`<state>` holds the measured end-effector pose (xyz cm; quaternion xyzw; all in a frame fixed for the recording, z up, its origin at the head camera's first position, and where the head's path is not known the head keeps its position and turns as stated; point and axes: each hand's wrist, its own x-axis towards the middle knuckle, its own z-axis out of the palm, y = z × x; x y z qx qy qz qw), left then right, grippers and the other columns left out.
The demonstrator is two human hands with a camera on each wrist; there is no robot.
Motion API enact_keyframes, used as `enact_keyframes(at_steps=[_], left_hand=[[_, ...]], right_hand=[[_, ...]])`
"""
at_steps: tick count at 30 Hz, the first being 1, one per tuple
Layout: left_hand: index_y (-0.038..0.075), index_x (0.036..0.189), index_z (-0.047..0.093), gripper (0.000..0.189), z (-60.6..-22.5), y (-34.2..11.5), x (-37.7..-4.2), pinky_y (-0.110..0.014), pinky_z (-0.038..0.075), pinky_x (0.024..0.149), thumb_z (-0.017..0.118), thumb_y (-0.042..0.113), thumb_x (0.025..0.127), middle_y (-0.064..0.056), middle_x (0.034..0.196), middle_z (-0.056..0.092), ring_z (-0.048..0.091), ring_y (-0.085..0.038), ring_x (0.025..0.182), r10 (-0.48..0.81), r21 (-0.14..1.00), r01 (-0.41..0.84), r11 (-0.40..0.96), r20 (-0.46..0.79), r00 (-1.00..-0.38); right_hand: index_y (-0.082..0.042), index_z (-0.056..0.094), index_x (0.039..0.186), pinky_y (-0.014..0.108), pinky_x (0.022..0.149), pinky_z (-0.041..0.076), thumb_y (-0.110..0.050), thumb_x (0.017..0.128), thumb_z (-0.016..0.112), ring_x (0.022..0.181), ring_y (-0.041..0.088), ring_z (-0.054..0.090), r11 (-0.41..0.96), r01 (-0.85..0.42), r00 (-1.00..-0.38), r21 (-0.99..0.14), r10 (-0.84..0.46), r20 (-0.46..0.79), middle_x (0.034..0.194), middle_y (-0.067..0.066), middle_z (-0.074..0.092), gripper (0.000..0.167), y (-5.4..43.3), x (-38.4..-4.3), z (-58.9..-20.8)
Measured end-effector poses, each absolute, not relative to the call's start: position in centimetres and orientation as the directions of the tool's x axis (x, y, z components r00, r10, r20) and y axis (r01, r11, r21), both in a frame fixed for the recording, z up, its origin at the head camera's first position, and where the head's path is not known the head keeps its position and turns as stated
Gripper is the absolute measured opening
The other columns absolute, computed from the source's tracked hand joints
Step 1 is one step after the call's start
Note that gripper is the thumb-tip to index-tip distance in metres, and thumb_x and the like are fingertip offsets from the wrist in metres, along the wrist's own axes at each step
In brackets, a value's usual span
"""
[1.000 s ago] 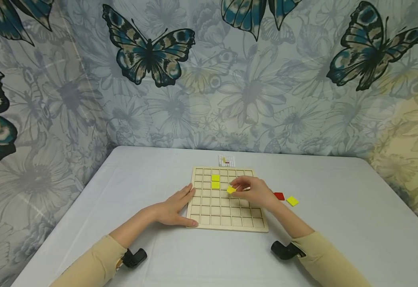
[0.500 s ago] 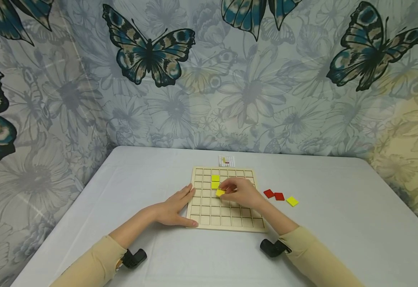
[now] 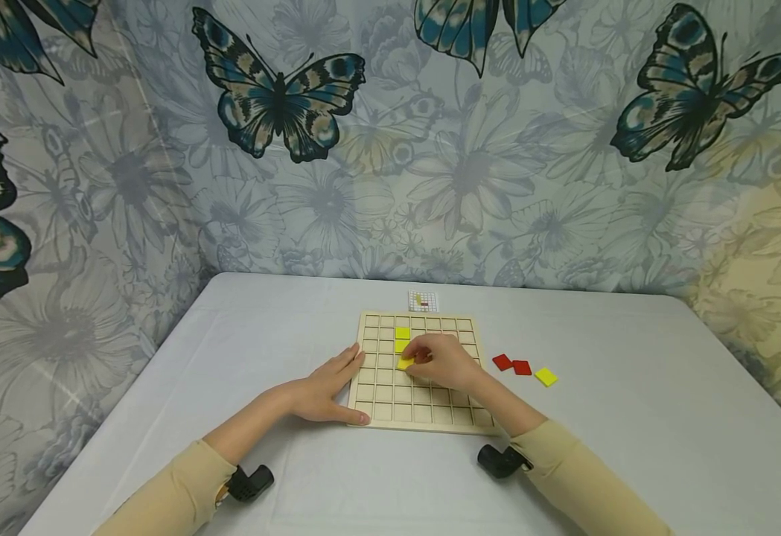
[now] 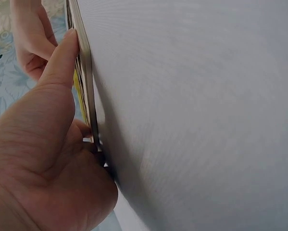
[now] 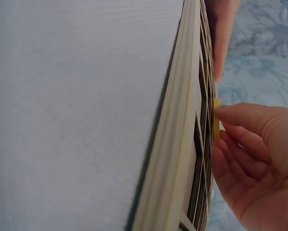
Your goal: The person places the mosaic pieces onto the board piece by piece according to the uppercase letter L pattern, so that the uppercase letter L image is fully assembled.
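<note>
A pale wooden grid board [image 3: 424, 422] lies on the white-covered table. My left hand [image 3: 323, 387] rests along its left edge, fingers straight, with the thumb on the near left corner. Between thumb and fingertips my right hand [image 3: 445, 362] pinches a yellow square tile [image 3: 404, 364], partly covered by the fingers, right at the grid's surface. Two more yellow tiles [image 3: 402, 339] sit in cells of the same column, just beyond it. In the right wrist view the pinched yellow tile [image 5: 217, 115] shows edge-on against the grid.
Right of the board lie two red tiles [image 3: 512, 365] and one loose yellow tile [image 3: 546, 377]. A small printed card [image 3: 424, 301] with a coloured grid pattern lies behind the board. The patterned wall [image 3: 390, 223] rises behind the table's far edge.
My right hand has carried the yellow tile leftward across the board to the column below the two placed yellow tiles. A red tile, earlier hidden, shows beside the board. My left hand stays still.
</note>
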<state>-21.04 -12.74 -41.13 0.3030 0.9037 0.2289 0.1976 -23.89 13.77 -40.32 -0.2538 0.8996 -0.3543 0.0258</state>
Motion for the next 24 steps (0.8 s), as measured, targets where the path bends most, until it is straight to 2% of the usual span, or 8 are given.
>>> enact_keyframes(at_steps=[16, 24], left_hand=[[0.002, 0.156, 0.007, 0.108, -41.06, -12.72, -21.0, -0.048, 0.009, 0.118, 0.067, 0.059, 0.085, -0.014, 0.162, -0.005, -0.004, -0.029, 0.148, 0.651, 0.545, 0.465, 0.698, -0.21, -0.73], [0.003, 0.156, 0.006, 0.109, -40.96, -12.73, -21.03, -0.048, 0.009, 0.118, 0.067, 0.058, 0.085, -0.014, 0.162, -0.006, -0.005, -0.029, 0.148, 0.65, 0.554, 0.458, 0.695, -0.213, -0.73]], right_hand=[[-0.005, 0.074, 0.095, 0.028, 0.077, 0.053, -0.004, 0.082, 0.077, 0.081, 0.012, 0.062, 0.604, -0.485, -0.849, -0.633, -0.498, 0.175, 0.089, 0.001, 0.068, 0.014, 13.59, -23.95, -40.48], [-0.007, 0.075, 0.093, 0.03, 0.078, 0.054, -0.004, 0.082, 0.077, 0.086, 0.016, 0.064, 0.598, -0.495, -0.845, -0.63, -0.499, 0.192, 0.091, 0.001, 0.069, 0.011, 13.63, -23.96, -40.51]])
